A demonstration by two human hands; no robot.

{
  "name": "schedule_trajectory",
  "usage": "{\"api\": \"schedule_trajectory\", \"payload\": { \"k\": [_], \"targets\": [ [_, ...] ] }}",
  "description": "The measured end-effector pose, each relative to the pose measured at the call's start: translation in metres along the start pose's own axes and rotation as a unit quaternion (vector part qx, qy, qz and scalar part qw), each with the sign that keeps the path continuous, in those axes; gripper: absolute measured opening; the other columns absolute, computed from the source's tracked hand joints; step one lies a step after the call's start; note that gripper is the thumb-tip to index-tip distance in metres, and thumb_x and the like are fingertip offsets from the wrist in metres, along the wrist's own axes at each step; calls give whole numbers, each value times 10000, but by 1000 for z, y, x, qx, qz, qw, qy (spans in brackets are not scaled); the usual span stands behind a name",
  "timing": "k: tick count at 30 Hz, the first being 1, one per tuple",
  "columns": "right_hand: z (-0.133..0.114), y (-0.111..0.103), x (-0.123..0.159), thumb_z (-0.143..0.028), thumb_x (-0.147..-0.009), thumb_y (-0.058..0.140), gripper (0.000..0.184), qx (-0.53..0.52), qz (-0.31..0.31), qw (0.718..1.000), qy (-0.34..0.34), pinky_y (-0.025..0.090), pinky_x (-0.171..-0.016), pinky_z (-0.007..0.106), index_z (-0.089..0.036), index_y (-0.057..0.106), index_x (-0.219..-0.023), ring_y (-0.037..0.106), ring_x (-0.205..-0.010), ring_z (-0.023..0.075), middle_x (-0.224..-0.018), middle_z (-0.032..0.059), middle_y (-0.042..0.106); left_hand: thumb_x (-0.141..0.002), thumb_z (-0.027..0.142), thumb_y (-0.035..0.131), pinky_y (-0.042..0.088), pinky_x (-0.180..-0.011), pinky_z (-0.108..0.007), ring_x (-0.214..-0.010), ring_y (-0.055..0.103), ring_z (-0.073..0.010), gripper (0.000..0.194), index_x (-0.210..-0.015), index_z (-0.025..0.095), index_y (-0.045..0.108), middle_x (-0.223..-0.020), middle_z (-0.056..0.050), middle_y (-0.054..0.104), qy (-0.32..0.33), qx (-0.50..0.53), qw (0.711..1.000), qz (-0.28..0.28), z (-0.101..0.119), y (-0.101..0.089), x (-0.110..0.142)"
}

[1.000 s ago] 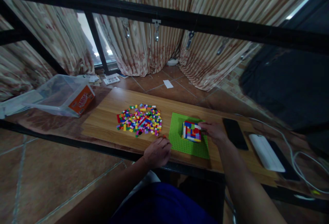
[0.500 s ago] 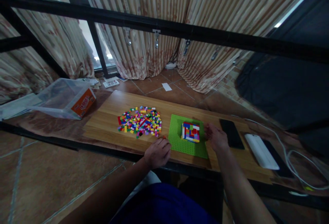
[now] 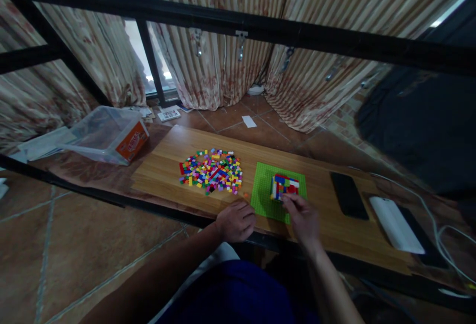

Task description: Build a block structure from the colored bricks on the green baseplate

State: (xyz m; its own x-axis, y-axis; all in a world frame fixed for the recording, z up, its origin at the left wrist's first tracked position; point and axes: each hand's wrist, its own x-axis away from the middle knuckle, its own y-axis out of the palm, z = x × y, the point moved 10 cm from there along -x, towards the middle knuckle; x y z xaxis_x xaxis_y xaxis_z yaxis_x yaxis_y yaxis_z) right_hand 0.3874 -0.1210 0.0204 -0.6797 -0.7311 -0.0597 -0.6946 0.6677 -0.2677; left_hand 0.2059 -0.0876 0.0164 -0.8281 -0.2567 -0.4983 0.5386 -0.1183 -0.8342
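A small block of joined toy bricks [image 3: 284, 184], many-coloured, stands on a green studded baseplate [image 3: 262, 205]. My right hand [image 3: 303, 215] is over the plate's near right part, thumb and forefinger pinched at the block's near side. Whatever is between those fingertips is too small and covered to make out. My left hand [image 3: 237, 221] rests at the table's front edge, just left of the plate, its fingers loosely bent and holding nothing visible. Close beyond it lies a single orange brick [image 3: 246, 195]. Left of the plate spreads a pile of loose bricks [image 3: 213, 171].
On the wooden board [image 3: 167, 165], right of the plate, lies a black phone [image 3: 348, 195]. Farther right are a white device [image 3: 396, 225] and a white cable [image 3: 420, 197]. A clear plastic box [image 3: 100, 138] with an orange label stands at the left. A black rail [image 3: 223, 19] crosses above.
My right hand has moved left from beside the plate to the block's near side. My left hand stays at the table edge. The whole view has shifted slightly.
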Motion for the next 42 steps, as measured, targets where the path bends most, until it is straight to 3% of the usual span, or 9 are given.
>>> {"api": "schedule_trajectory", "payload": {
  "k": [3, 7, 12, 21, 28, 31, 35, 42],
  "targets": [
    [-14, 37, 6, -454, -809, 638, 259, 67, -89, 993, -49, 522, -837, 367, -230, 738, -893, 680, -873, 210, -934, 60, 754, -919, 265, 475, 460, -748, -347, -830, 523, -185, 197, -883, 174, 646, -892, -69, 639, 6, -6, 1000, -28, 2, 4, 0],
    [-20, 84, 10, -325, -843, 577, 217, 155, -198, 964, -81, 516, -841, 361, -225, 728, -963, 683, -888, 206, -979, 65, 749, -920, 272, 463, 467, -775, -354, -848, 520, -193, 206, -869, 176, 639, -886, -67, 624, -3, -10, 999, -40, 0, 8, 1],
    [-21, 120, 4, -237, -842, 579, 184, 241, -261, 929, -103, 496, -842, 338, -223, 720, -960, 679, -879, 191, -953, 53, 747, -904, 268, 466, 477, -861, -377, -950, 540, -220, 201, -885, 165, 638, -956, -103, 622, -24, -13, 999, -35, -4, 11, 0],
    [-12, 140, -13, -248, -818, 599, 115, 333, -272, 895, -116, 461, -725, 298, -242, 714, -810, 665, -766, 182, -793, 16, 735, -901, 289, 496, 452, -844, -373, -872, 545, -200, 186, -822, 170, 616, -916, -92, 618, -28, -34, 996, -76, -4, 20, -1],
    [-12, 153, -25, -295, -837, 564, 171, 211, -245, 941, -97, 512, -803, 318, -254, 711, -913, 699, -869, 192, -935, 22, 761, -888, 310, 529, 453, -815, -376, -865, 546, -199, 173, -827, 181, 628, -926, -83, 621, -32, -33, 996, -81, -4, 24, 0],
    [-19, 155, -22, -302, -843, 542, 187, 207, -228, 945, -111, 513, -824, 332, -257, 712, -906, 697, -872, 197, -935, 22, 763, -881, 317, 540, 457, -829, -380, -876, 551, -202, 175, -826, 184, 639, -953, -88, 635, -35, -35, 996, -79, -5, 26, 1],
    [-27, 158, -13, -311, -816, 594, 150, 251, -240, 930, -117, 501, -783, 322, -252, 714, -886, 688, -826, 193, -878, 20, 757, -861, 317, 569, 454, -886, -391, -923, 565, -211, 161, -832, 189, 662, -999, -92, 658, -32, -32, 996, -76, -5, 28, 2],
    [-27, 176, -4, -221, -729, 688, 224, 338, -309, 879, -132, 407, -641, 275, -260, 701, -949, 606, -667, 155, -744, -21, 691, -856, 335, 576, 454, -884, -405, -887, 586, -214, 189, -785, 190, 674, -939, -82, 684, -37, -44, 996, -71, -6, 30, 3]
  ]
}}
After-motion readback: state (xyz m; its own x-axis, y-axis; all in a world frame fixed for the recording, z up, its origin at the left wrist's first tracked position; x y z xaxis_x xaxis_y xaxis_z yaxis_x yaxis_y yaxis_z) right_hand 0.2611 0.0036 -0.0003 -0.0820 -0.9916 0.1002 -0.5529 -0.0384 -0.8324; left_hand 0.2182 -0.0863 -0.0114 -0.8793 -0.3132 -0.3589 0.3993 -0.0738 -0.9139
